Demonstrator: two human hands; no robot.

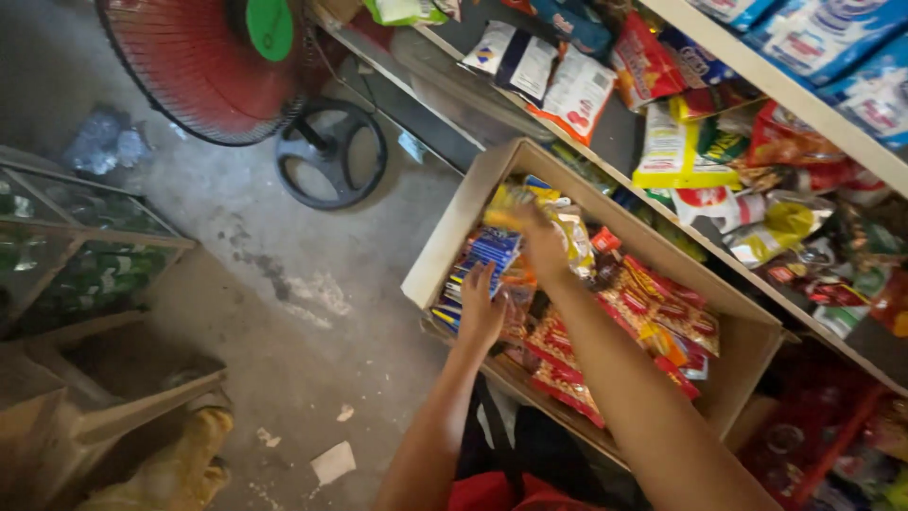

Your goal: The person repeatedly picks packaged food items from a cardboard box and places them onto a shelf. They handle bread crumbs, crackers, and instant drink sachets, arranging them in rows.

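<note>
Currently:
Left hand: fingers spread, flat on blue packs.
Right hand: pinching 1 yellow pack (blurred).
Box: cardboard, holds snack packs.

We look down into a cardboard box full of snack packets. Our left hand rests on a stack of blue packets. Our right hand grips a yellow packet, blurred. Red packets fill the box's right side. Beside it stand stocked shelves; a red fan stands on the concrete floor.
</note>
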